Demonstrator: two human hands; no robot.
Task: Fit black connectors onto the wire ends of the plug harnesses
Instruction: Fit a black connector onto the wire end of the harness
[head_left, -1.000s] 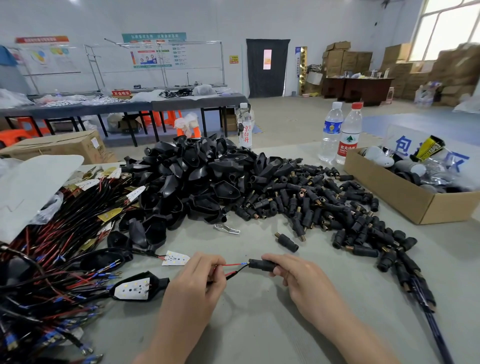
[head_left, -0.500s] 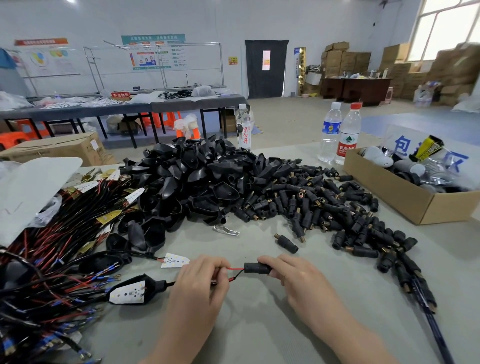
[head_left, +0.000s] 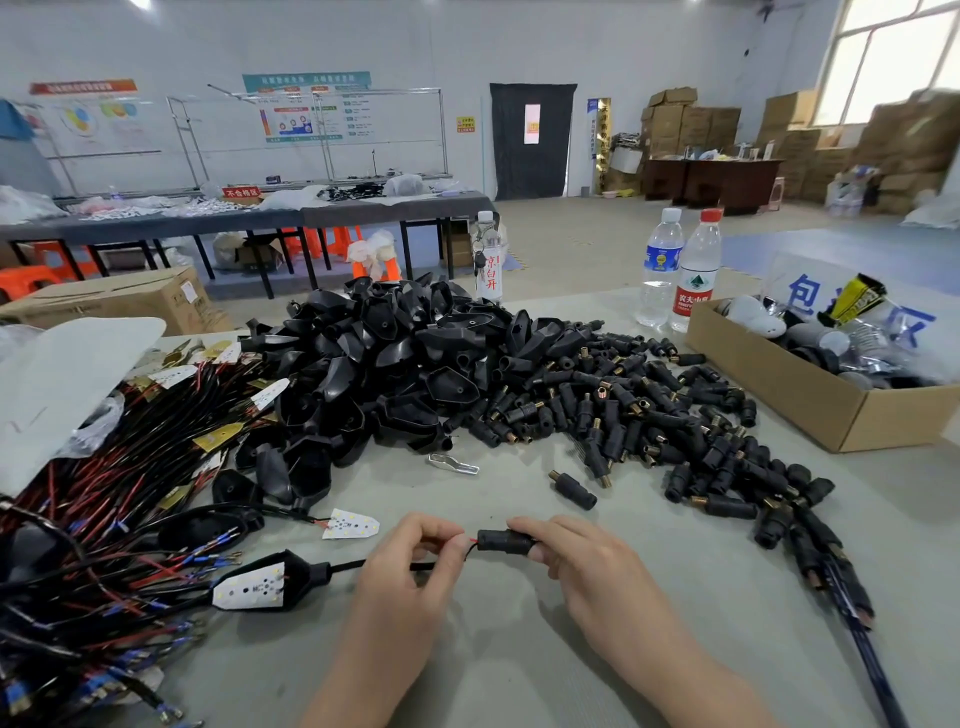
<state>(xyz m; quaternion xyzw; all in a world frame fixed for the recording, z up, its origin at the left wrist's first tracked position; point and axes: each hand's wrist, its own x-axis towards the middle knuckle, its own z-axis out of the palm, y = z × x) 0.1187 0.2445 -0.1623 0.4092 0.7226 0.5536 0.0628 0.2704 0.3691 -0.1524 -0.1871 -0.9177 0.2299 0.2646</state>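
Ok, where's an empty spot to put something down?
Bare table shows between the right hand and the connector trail, also right of that trail, below the cardboard box. The left side is crowded with wire harnesses; the middle with black shells and loose connectors.

Two hands: left hand (head_left: 410, 566), right hand (head_left: 587, 566). One connector (head_left: 504, 540) and one harness (head_left: 249, 590) are in them; one lone connector (head_left: 574, 489) lies apart. The connector pile (head_left: 623, 410), shell heap (head_left: 395, 358) and harness bundle (head_left: 93, 499) are past counting. Three bottles stand on the worktop (head_left: 519, 649): blue-labelled bottle (head_left: 661, 265), red-capped bottle (head_left: 696, 275), red-lettered bottle (head_left: 488, 260). One open box (head_left: 779, 400), one metal clip (head_left: 454, 464), one loose LED plate (head_left: 350, 525).
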